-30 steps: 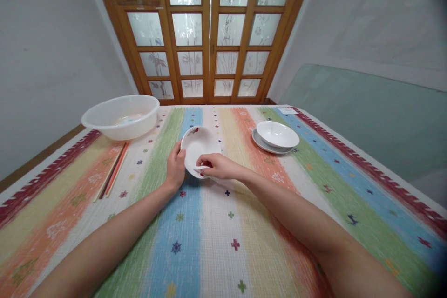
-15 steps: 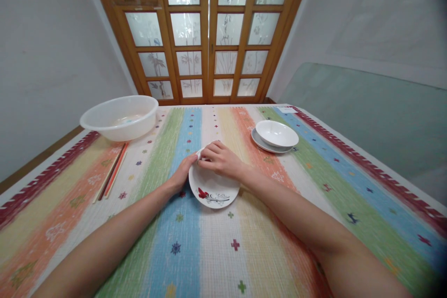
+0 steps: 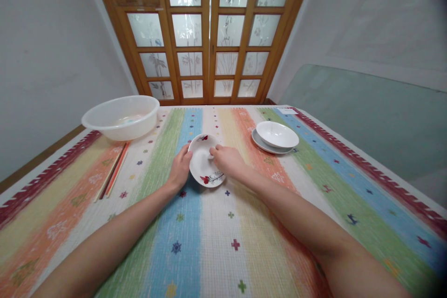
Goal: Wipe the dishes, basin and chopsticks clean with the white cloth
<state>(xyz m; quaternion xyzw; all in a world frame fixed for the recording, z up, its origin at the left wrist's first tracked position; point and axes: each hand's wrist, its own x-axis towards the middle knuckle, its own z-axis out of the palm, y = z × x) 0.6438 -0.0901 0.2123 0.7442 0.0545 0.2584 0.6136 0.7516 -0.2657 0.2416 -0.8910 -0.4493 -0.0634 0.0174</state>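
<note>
A small white plate (image 3: 201,160) with red flowers and dark scrolls on its rim is tilted toward me over the middle of the table. My left hand (image 3: 180,165) grips its left edge, thumb on the rim, the other fingers partly hidden behind. Over the plate's right side, my right hand (image 3: 226,160) is closed, fingertips bunched close to the inner surface. A small whitish bit shows by those fingertips, but I cannot make out what it is against the white plate.
A translucent white basin (image 3: 120,121) stands at the back left, with several chopsticks (image 3: 113,170) lying in front of it. A white bowl (image 3: 277,135) rests on a grey-white plate (image 3: 261,145) at the right. A striped tablecloth (image 3: 218,242) covers the table.
The plate has tilted up and turned. My left hand has shifted down its left edge, and my right hand has moved from the far rim to the right side.
</note>
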